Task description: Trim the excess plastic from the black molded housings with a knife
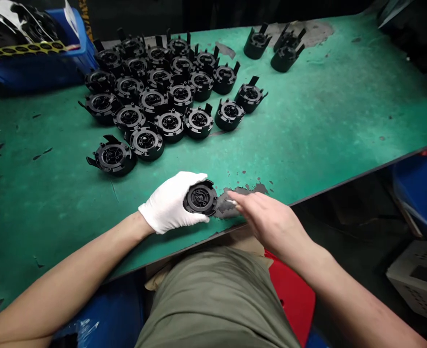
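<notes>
My left hand (169,203), in a white cotton glove, grips a round black plastic part (200,197) near the table's front edge, with its ribbed circular face turned up. My bare right hand (267,217) is just to the right of that part. Its fingertips pinch a small white item (231,201), perhaps a swab or a bit of cloth, which is too small to identify. The item sits close to the part's rim, and I cannot tell whether they touch.
Several similar black parts (151,96) stand in a dense group on the worn green table top (307,121), with three more (274,48) at the far end. A blue crate (64,53) sits at the back left. A blue bin (421,193) and white perforated crate (419,280) lie below right.
</notes>
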